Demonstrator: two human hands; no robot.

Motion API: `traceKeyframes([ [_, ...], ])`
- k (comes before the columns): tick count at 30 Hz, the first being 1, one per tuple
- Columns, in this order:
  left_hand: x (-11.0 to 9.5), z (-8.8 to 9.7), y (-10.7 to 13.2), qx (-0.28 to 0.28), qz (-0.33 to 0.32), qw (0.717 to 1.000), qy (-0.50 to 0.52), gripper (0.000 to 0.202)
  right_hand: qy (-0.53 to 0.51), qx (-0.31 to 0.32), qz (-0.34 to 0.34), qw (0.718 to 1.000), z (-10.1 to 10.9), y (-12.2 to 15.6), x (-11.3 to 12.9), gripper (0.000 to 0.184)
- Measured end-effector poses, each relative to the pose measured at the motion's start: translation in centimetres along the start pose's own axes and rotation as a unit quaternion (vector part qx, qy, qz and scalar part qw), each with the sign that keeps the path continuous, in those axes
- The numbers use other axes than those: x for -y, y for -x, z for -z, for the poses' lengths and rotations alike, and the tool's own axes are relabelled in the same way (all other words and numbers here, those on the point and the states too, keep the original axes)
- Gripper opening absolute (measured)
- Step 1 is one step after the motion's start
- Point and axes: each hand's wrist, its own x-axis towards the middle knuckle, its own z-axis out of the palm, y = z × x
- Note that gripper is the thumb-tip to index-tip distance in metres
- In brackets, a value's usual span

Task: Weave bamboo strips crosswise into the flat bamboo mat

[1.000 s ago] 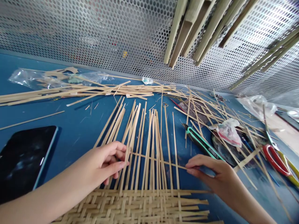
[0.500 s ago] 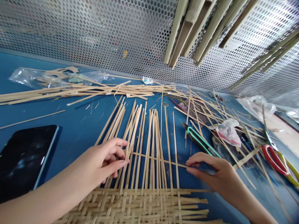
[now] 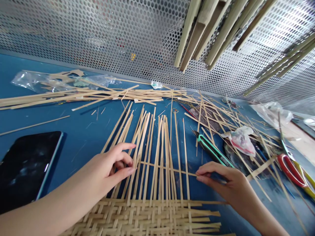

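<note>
A partly woven bamboo mat (image 3: 147, 218) lies at the near edge of the blue table (image 3: 81, 137), its loose upright strips (image 3: 159, 144) fanning away from me. A thin cross strip (image 3: 167, 168) runs through these uprights. My right hand (image 3: 226, 183) pinches the right end of that cross strip between thumb and forefinger. My left hand (image 3: 108, 170) rests on the left uprights, fingers curled and pinching them near the cross strip's left end, index finger stretched out.
A dark tablet (image 3: 24, 167) lies at the left. Loose bamboo strips (image 3: 81, 95) and plastic bags (image 3: 36, 80) are piled at the back. A green-handled cutter (image 3: 211, 149), a small bag (image 3: 241, 139) and red-handled scissors (image 3: 292, 168) lie right. A perforated metal wall (image 3: 98, 36) holds bamboo slats (image 3: 204, 32).
My left index finger has lifted and stretched out a little over the uprights. My right hand keeps its pinch in the same place. The view shifted slightly.
</note>
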Motion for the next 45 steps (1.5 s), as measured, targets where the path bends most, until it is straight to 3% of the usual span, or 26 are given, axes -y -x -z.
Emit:
traceKeyframes([
  [4,0.4,-0.6,-0.2,-0.008,0.022,0.999,0.027,0.05,-0.003,0.0,0.002,1.0,-0.1,-0.1,0.1,0.016],
  [9,-0.8,0.7,0.0,0.005,0.052,0.997,-0.06,0.043,0.006,0.009,0.003,1.0,0.0,0.0,0.2,0.017],
  [13,-0.6,2.0,0.0,-0.036,-0.021,0.987,-0.155,0.031,0.009,0.008,0.008,1.0,0.0,0.0,0.2,0.021],
  [19,0.2,1.9,-0.6,-0.003,-0.052,0.977,-0.205,0.04,0.003,0.0,0.012,1.0,-0.1,0.0,0.2,0.022],
  [24,2.2,1.5,-0.9,-0.062,-0.103,0.963,-0.24,0.053,-0.01,0.01,-0.003,1.0,-0.1,0.0,0.2,0.017],
  [33,0.7,1.0,-0.5,-0.112,-0.024,0.958,-0.262,0.033,-0.018,0.011,-0.008,1.0,-0.1,0.1,0.1,0.011],
  [38,1.8,1.0,-0.7,-0.062,-0.018,0.968,-0.241,0.019,-0.015,0.015,-0.021,1.0,-0.1,0.2,0.1,0.008],
  [45,1.9,1.1,0.0,-0.088,-0.041,0.968,-0.232,0.039,-0.014,0.015,-0.025,0.999,-0.1,0.1,0.0,0.007],
])
